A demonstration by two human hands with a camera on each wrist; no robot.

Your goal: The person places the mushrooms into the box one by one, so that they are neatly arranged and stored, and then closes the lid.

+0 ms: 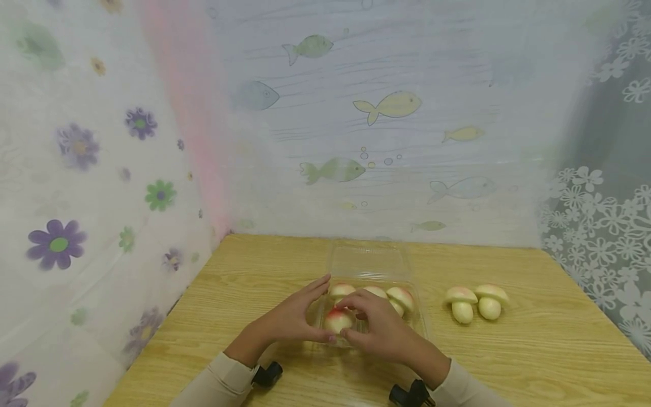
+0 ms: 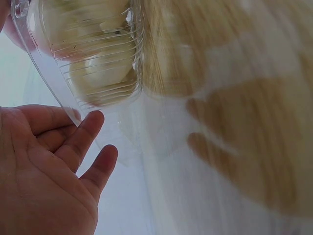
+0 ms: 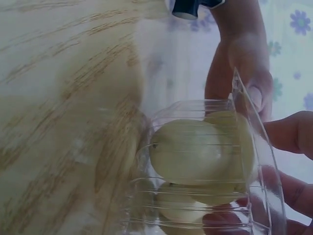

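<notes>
A clear plastic clamshell box (image 1: 425, 332) with its lid (image 1: 367, 261) folded back sits before me, holding several pale mushroom-shaped pieces with pink-tinged caps. My right hand (image 1: 381, 325) reaches into it and pinches the front-left mushroom (image 1: 338, 322) between thumb and fingers. In the right wrist view, those fingers show through the box wall (image 3: 247, 191) near a rounded pale stem (image 3: 188, 152). My left hand (image 1: 290, 317) lies along the box's left side, fingers extended and thumb at the front rim. The left wrist view shows its fingertips (image 2: 93, 120) right at the rim.
Two more mushrooms (image 1: 461, 305) stand together on the wooden table (image 1: 539, 350) to the right of the box. Behind the table hangs a fish-patterned sheet (image 1: 325, 203), with a flower-patterned one (image 1: 102, 226) at left. Black wrist mounts (image 1: 268, 374) project below both wrists.
</notes>
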